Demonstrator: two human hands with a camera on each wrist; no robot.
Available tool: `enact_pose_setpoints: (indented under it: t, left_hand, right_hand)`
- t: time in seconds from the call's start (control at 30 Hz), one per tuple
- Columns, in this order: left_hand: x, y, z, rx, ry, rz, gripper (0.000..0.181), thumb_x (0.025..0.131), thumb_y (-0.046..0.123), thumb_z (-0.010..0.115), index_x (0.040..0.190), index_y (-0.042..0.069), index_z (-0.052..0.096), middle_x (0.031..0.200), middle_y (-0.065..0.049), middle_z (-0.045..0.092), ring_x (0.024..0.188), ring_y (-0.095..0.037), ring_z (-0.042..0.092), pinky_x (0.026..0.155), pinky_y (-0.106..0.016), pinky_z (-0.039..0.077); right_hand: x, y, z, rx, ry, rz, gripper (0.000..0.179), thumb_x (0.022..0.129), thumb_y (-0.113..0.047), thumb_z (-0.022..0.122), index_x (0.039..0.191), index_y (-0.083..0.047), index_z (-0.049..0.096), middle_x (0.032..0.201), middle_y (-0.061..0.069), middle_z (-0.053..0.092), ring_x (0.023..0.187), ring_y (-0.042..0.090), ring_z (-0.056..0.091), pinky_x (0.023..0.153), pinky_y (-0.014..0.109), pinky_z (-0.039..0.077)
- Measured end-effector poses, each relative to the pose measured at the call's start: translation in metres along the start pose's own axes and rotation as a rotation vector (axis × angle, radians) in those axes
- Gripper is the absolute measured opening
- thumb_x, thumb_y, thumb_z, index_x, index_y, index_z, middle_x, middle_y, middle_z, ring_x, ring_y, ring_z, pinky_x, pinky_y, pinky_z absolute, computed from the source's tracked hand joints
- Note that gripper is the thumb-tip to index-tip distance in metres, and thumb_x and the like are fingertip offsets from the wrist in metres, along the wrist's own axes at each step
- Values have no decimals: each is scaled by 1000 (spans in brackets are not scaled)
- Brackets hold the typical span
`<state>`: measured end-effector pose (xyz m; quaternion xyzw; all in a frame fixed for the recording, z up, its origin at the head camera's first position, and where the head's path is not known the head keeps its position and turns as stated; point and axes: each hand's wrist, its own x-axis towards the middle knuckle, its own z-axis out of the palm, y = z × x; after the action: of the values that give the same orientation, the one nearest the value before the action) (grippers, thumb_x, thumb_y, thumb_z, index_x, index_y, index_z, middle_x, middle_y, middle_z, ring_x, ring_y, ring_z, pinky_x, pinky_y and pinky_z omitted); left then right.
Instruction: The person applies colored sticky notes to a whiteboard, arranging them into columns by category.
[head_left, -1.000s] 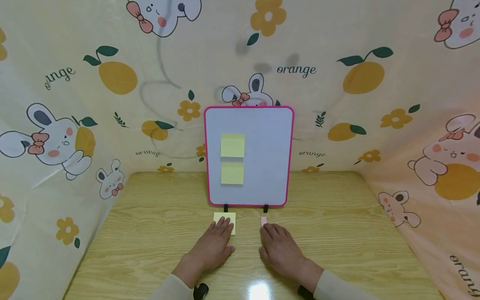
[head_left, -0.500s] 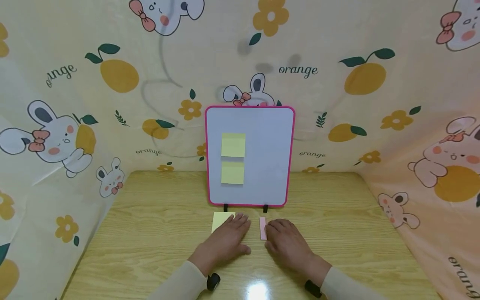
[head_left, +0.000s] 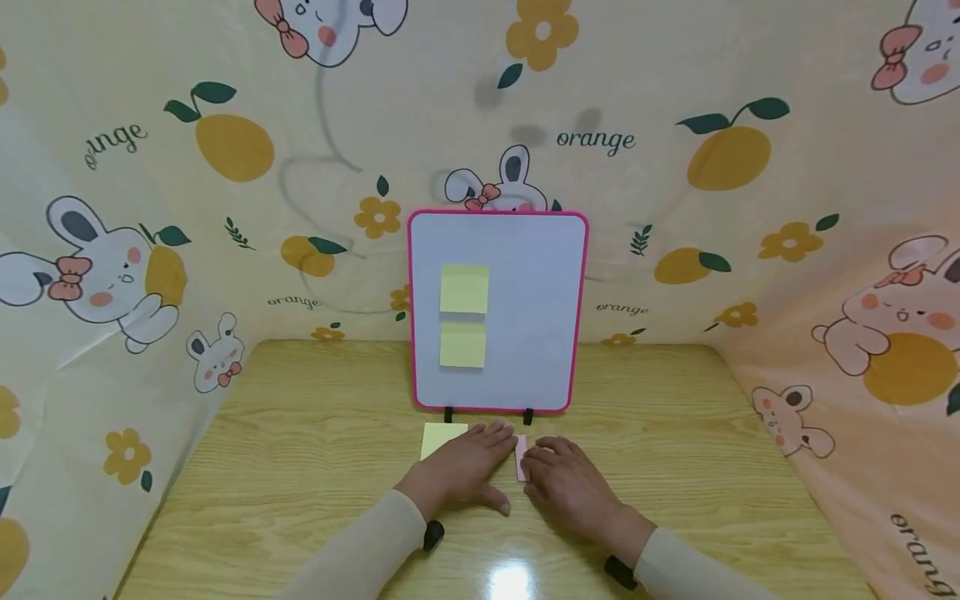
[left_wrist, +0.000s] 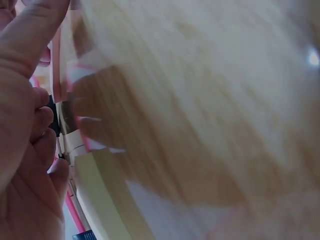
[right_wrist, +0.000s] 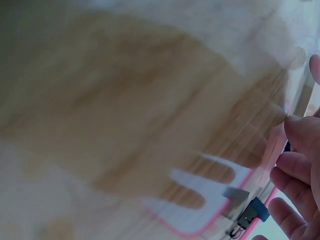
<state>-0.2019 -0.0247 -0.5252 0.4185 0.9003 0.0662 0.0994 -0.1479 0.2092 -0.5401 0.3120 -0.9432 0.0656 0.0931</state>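
Observation:
A pink sticky-note pad (head_left: 521, 458), narrow and upright in direction, lies on the table between the two hands. My left hand (head_left: 468, 467) lies palm down with straight fingers, covering part of a yellow sticky-note pad (head_left: 442, 435). Its fingertips reach the pink pad's left edge near the far end. Along the right edge of the pink pad rests my right hand (head_left: 573, 487), fingers loosely bent, with no clear pinch visible. In the right wrist view, its thumb (right_wrist: 300, 132) is at the pink strip (right_wrist: 272, 147). The left wrist view shows the left thumb (left_wrist: 35, 32) stretched out.
Behind the hands a pink-framed whiteboard (head_left: 528, 308) stands on black feet (head_left: 528, 417). Two yellow notes, an upper note (head_left: 464, 289) and a lower note (head_left: 462, 345), stick to its left half. Printed cloth (head_left: 637, 75) encloses the wooden table (head_left: 300, 450).
My left hand has slid right from the yellow pad towards the pink one. My right hand has shifted slightly right, uncovering more of the pink pad, and stays at its edge.

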Motion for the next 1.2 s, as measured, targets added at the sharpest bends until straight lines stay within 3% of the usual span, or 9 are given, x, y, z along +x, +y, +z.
enact_pose_setpoints:
  t: [0.17, 0.4, 0.63, 0.93, 1.2]
  left_hand:
    - [2, -2, 2, -11, -19, 4, 110, 83, 75, 71, 165, 12, 36, 174, -4, 30, 164, -22, 20, 134, -37, 20]
    - [5, -4, 4, -39, -35, -12, 112, 83, 75, 72, 167, 13, 32, 175, -3, 27, 163, -20, 20, 134, -37, 18]
    - [8, -5, 4, -60, -42, -22, 113, 82, 75, 73, 167, 14, 32, 175, -2, 27, 163, -18, 20, 134, -36, 17]
    - [8, -2, 1, -71, -56, -26, 113, 81, 71, 77, 166, 12, 33, 174, -4, 28, 163, -19, 21, 135, -36, 17]
    - [9, -2, 4, -43, -49, -6, 114, 81, 74, 75, 166, 11, 33, 174, -5, 30, 163, -20, 23, 134, -37, 20]
  right_hand:
    - [1, -2, 2, -18, 44, -29, 31, 94, -30, 79, 120, -12, 77, 126, 1, 75, 129, 28, 61, 112, 53, 51]
    - [4, -2, 2, 11, 114, -83, 21, 89, -25, 85, 103, -16, 72, 112, -2, 71, 116, 22, 62, 99, 47, 57]
    - [7, 1, 4, 7, 105, -107, 23, 91, -28, 83, 102, -19, 65, 103, -7, 62, 98, 15, 55, 79, 33, 50]
    - [8, 0, 5, -75, 62, -98, 22, 96, -34, 78, 102, -19, 63, 100, -6, 61, 92, 15, 51, 75, 31, 46]
    - [9, -2, 4, -73, 117, -104, 21, 94, -30, 80, 97, -18, 63, 95, -6, 62, 87, 14, 51, 71, 28, 43]
